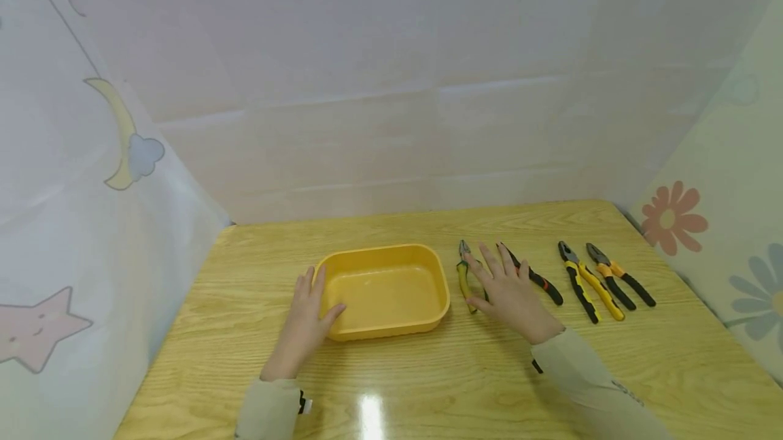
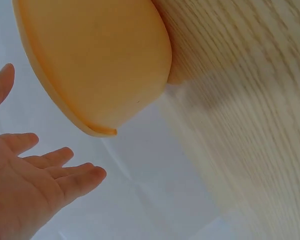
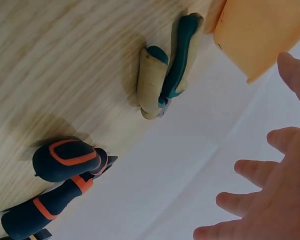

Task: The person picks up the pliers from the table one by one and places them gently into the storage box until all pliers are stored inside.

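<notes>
left hand [image 1: 306, 317] splayed beside yellow tray [image 1: 388, 296]; right hand [image 1: 512, 296] splayed above green-handled pliers [image 1: 463, 281].

Pale beige sleeves [image 1: 581, 365], small dark marks [image 1: 627, 391] on one, black bits [image 1: 302, 401] at both cuffs [image 1: 278, 390], bare fingers [image 3: 240, 203]

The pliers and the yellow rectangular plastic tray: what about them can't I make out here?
Head view: part of the green-and-yellow pliers, behind the right hand.
Head view: part of the black-and-red pliers, behind that hand too.
Left wrist view: yellow tray, cut off by the top edge; its wall hides its inside.
</notes>
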A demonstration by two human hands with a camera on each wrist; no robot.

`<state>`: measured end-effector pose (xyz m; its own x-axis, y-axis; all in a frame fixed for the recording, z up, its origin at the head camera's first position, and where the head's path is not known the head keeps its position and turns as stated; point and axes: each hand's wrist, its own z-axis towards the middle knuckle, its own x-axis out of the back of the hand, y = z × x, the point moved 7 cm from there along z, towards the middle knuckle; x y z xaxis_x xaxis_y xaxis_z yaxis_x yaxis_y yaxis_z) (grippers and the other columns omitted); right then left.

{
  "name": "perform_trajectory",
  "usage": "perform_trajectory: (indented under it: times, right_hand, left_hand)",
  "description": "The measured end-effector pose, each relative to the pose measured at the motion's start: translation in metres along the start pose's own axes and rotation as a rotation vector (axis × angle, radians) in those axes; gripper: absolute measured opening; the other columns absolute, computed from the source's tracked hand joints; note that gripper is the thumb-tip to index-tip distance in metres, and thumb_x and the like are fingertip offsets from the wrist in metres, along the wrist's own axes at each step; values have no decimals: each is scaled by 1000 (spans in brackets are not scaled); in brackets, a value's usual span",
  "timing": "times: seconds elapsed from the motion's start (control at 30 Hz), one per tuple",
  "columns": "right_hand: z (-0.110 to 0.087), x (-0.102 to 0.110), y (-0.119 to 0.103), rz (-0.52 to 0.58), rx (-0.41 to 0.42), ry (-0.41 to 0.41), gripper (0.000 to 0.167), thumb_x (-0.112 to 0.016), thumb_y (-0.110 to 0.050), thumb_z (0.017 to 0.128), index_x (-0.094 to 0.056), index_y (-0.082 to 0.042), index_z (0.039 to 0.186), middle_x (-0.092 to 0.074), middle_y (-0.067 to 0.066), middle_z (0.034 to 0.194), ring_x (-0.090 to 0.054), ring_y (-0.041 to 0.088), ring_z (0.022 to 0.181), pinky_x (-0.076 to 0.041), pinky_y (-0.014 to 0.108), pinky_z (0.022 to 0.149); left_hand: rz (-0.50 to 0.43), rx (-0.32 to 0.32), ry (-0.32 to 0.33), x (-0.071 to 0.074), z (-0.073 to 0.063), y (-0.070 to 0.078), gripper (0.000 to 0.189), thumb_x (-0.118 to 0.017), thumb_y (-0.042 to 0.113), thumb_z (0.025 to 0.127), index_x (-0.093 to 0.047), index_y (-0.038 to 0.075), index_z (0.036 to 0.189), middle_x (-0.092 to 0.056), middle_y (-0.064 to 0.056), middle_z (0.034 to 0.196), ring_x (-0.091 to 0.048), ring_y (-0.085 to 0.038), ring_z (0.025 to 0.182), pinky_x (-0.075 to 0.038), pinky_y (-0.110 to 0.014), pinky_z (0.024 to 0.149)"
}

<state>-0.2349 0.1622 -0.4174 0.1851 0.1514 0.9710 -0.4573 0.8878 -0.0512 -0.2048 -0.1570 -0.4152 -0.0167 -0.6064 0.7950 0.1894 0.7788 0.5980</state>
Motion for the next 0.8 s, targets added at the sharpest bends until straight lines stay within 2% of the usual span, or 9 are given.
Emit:
perform_trajectory:
  times: [0.33, 0.57, 0.7, 0.8]
  right_hand:
    - [-1, -7, 0, 30, -9, 6, 80, -76, -34, 85, -37, -2, 148, -31, 30, 149, -19, 57, 135, -27, 79, 91]
    - [-2, -16, 0, 61, -21, -14, 79, -73, -34, 88, -34, -2, 149, -29, 30, 150, -19, 58, 135, -30, 77, 92]
    - [-1, -19, 1, 94, -30, -12, 80, -73, -33, 87, -34, -1, 149, -29, 30, 149, -18, 58, 135, -29, 77, 92]
    - [0, -21, 2, 118, -36, -15, 81, -73, -32, 88, -32, -2, 150, -27, 31, 150, -17, 59, 134, -27, 78, 92]
  left_hand:
    - [-117, 62, -10, 3, 2, -10, 76, -59, 18, 99, -12, -8, 152, -11, -30, 154, -15, -48, 140, -20, -60, 110]
    - [-225, 130, -50, 8, 5, -19, 76, -58, 15, 99, -8, -8, 152, -9, -31, 155, -13, -49, 141, -18, -61, 111]
    - [-252, 168, -67, 10, 7, -26, 75, -58, 11, 98, -9, -9, 151, -9, -33, 154, -12, -51, 140, -17, -63, 110]
    - [-273, 200, -71, 12, 10, -31, 74, -58, 7, 97, -11, -11, 150, -12, -35, 152, -19, -53, 137, -25, -63, 107]
